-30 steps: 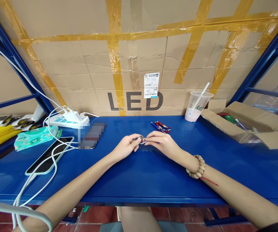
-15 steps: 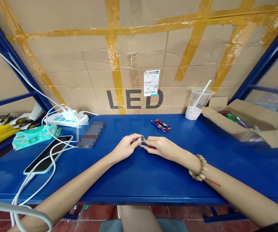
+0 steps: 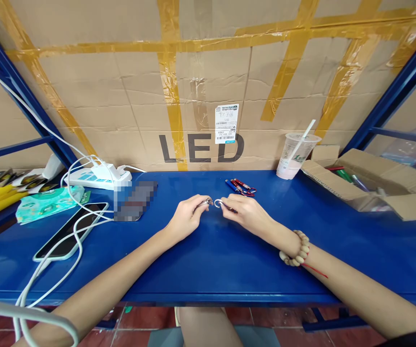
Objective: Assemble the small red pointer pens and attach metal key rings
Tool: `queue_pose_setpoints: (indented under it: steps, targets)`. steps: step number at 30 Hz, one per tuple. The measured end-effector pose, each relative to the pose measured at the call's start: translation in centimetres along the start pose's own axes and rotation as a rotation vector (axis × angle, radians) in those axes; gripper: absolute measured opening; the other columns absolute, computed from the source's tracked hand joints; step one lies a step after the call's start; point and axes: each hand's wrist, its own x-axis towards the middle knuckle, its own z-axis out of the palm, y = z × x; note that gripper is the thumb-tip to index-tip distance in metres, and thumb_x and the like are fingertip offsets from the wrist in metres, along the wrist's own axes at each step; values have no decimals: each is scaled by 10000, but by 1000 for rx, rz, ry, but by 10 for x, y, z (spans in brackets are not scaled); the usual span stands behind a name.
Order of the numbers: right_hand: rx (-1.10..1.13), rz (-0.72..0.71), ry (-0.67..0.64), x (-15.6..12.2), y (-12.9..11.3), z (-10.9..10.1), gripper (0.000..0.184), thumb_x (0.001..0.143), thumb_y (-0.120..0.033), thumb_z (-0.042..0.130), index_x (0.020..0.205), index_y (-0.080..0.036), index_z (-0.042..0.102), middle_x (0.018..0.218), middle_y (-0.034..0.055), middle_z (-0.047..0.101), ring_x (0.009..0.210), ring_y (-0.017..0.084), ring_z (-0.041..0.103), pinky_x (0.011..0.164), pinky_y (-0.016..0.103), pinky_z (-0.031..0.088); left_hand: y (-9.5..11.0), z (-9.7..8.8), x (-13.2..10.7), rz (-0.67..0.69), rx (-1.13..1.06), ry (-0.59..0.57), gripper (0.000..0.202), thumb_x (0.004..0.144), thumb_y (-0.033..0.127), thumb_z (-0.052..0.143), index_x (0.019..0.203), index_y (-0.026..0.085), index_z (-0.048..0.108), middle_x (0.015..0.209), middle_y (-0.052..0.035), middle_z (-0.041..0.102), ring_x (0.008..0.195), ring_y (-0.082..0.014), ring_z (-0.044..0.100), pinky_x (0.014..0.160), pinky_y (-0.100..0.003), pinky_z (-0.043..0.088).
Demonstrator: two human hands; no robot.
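Observation:
My left hand (image 3: 184, 216) is closed in a pinch on a small silver metal cylinder (image 3: 204, 203), its end poking past the fingertips. Opposite it, my right hand (image 3: 247, 212) pinches a thin silver split ring (image 3: 215, 204); a dark piece beside the ring is mostly covered by the fingers. A narrow gap separates the ring from the cylinder. Just beyond my right hand, several slim red and blue metal pen-like pieces with clips (image 3: 242, 186) lie on the blue table (image 3: 208, 270).
At the left are a phone (image 3: 63, 241) with white cables, a power strip (image 3: 88, 178) and a green soft packet (image 3: 49, 202). A plastic cup with a straw (image 3: 294, 154) and an open cardboard box (image 3: 338, 185) stand at the right. A taped cardboard wall (image 3: 121, 106) rises behind.
My hands have moved apart, from touching to a small gap. The ring now shows clearly at my right fingertips, and the cylinder's end shows at my left.

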Motion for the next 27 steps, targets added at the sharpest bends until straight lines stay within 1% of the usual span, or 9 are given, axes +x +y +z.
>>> queue_pose_setpoints:
  steps: [3, 5, 10, 16, 19, 22, 25, 27]
  targets:
    - [95, 131, 130, 1, -2, -2, 262, 899, -259, 405, 755, -161, 600, 609, 4, 468, 542, 101, 421, 547, 223, 337, -3, 3, -1, 73, 51, -2, 206, 877, 194, 386, 907, 160, 587, 744, -26, 609, 664, -120, 554, 678, -227, 446]
    - [125, 174, 174, 2, -5, 1, 271, 898, -271, 414, 732, -162, 597, 602, -1, 455, 538, 98, 413, 553, 223, 336, -4, 5, -2, 95, 61, -2, 203, 879, 188, 386, 900, 158, 585, 735, -25, 603, 653, -117, 552, 663, -220, 444]
    - [191, 219, 157, 6, -14, 11, 278, 893, -288, 431, 702, -159, 586, 607, -2, 464, 547, 97, 423, 543, 222, 326, -4, 10, -3, 84, 53, 29, 184, 871, 163, 395, 875, 156, 579, 738, -26, 620, 653, -117, 558, 671, -224, 450]
    - [244, 324, 144, 7, -21, 14, 315, 888, -296, 430, 652, -163, 591, 572, -4, 481, 518, 95, 427, 509, 222, 310, -3, 15, -4, 38, 51, 66, 198, 860, 148, 391, 856, 159, 589, 764, -39, 643, 673, -134, 574, 689, -248, 463]
    - [260, 351, 132, 6, -23, 16, 316, 882, -294, 436, 656, -162, 612, 578, -1, 504, 512, 94, 433, 509, 223, 314, 0, 15, -4, -9, 45, 93, 207, 862, 161, 392, 859, 158, 599, 752, -39, 642, 671, -136, 578, 689, -248, 464]
    - [267, 339, 121, 3, -24, 19, 305, 879, -299, 437, 694, -170, 642, 577, 3, 528, 508, 97, 444, 517, 226, 328, 1, 13, -3, -64, 41, 119, 206, 863, 179, 402, 885, 160, 606, 732, -32, 640, 658, -136, 582, 673, -243, 469]
    - [295, 344, 133, 3, -25, 20, 299, 869, -295, 450, 694, -166, 657, 579, 8, 541, 511, 98, 455, 524, 226, 349, -3, 12, -3, -40, 66, 127, 209, 867, 179, 398, 901, 163, 603, 745, -31, 640, 665, -134, 585, 672, -238, 472]
    - [353, 378, 100, 5, -25, 17, 274, 854, -287, 467, 722, -157, 670, 575, 6, 547, 513, 100, 474, 529, 225, 373, -6, 12, -4, 12, 109, 129, 218, 873, 171, 384, 911, 164, 599, 775, -37, 634, 681, -135, 584, 678, -240, 471]
